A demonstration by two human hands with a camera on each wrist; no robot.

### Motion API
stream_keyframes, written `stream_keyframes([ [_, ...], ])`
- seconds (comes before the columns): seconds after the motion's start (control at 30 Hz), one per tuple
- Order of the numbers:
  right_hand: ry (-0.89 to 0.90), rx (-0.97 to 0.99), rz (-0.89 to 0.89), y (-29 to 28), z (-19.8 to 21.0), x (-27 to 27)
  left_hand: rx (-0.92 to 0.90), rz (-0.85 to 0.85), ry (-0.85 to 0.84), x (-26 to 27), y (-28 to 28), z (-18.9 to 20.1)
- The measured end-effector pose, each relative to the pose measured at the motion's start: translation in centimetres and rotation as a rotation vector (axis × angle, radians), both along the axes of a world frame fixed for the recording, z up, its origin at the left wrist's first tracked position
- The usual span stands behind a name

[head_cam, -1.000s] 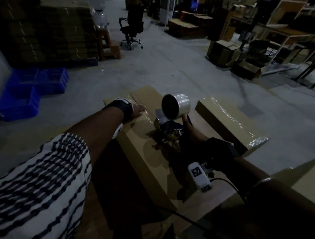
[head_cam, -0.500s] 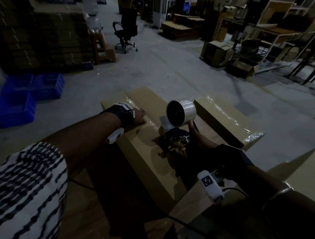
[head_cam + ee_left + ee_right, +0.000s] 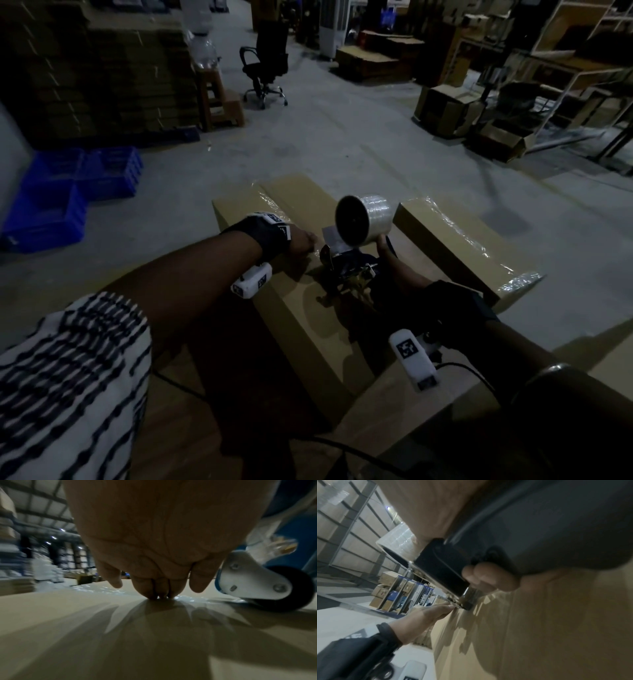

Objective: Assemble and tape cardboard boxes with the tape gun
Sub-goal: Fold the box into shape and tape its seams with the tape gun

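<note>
Right hand (image 3: 399, 274) mostly behind the tape gun (image 3: 346, 270); far racks (image 3: 42, 563) blurred.

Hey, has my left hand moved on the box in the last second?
Yes. Measured against the taped far end of the cardboard box, the left hand has slid along the box top toward the tape gun, closing most of the gap.

matt cardboard box (image 3: 308, 329), glossy tape (image 3: 368, 219)

concrete floor (image 3: 342, 144), cardboard boxes (image 3: 455, 240), blue crates (image 3: 68, 185)
</note>
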State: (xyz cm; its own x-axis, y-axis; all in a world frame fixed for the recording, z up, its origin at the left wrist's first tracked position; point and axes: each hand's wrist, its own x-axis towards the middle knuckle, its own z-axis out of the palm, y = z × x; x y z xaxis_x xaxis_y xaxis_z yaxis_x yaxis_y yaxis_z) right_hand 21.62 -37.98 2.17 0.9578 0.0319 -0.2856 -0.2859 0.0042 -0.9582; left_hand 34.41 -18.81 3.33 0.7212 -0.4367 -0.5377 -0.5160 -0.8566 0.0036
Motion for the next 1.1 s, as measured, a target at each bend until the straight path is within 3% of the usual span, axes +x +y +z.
stream_keyframes([
  [0.23, 0.032, -0.068, -0.076, 1.0, 1.2, 2.0, 0.04, -0.038, -0.028, 1.7, -1.0, -0.3],
  [0.3, 0.059, -0.078, -0.067, 0.8, 1.4, 1.7, 0.043, 0.082, -0.015, 2.1, -0.9, -0.4],
  [0.4, 0.09, -0.036, -0.057, 0.3, 2.1, 0.7, -0.141, 0.263, 0.051, 2.6, -0.4, -0.8],
  [0.6, 0.158, 0.008, -0.008, -1.4, 1.9, -1.4, -0.255, 0.368, 0.166, 3.2, -1.2, -1.1],
  [0.77, 0.17, -0.032, -0.003, -0.9, 3.2, -2.8, -0.311, 0.348, 0.223, 4.9, -1.0, -2.9],
  [1.03, 0.33, -0.011, -0.021, -2.3, 2.7, -4.8, -0.272, 0.252, 0.157, 4.8, -0.8, -1.5],
  [1.1, 0.362, -0.02, -0.035, -2.1, 2.8, -4.8, -0.332, 0.291, 0.1, 5.5, -0.7, -0.4],
])
